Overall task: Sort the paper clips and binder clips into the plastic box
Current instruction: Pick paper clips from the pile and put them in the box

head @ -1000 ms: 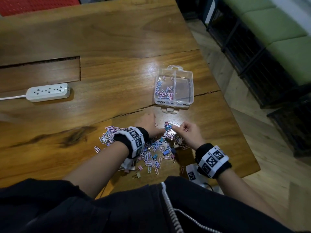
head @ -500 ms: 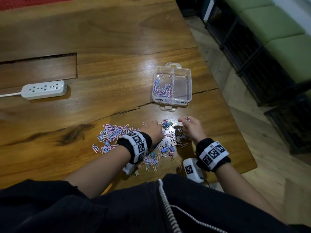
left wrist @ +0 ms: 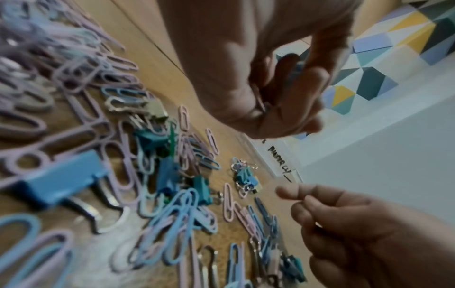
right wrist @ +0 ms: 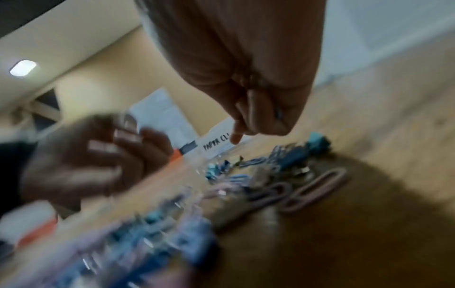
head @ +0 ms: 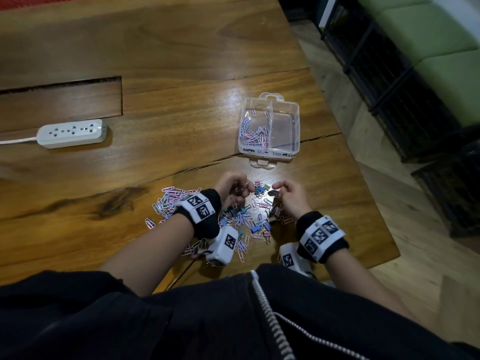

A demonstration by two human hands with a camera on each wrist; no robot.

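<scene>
left hand (head: 233, 188): fingers curled round clips | right hand (head: 292, 196): curled, hold unclear | clip pile (head: 246, 216): lower centre, under both | plastic box (head: 270, 128): above fingertips

Head: looks steeply down from above at the wooden counter (head: 181, 120)
Wrists: low, very near, facing along the fingers
Shared: scattered pastel clip pile (head: 249, 219), (left wrist: 172, 175), (right wrist: 270, 181)

Blurred in the right wrist view: left hand (right wrist: 83, 155) and nearest clips (right wrist: 152, 243) (type unreadable); box label (left wrist: 280, 161) cut short.
</scene>
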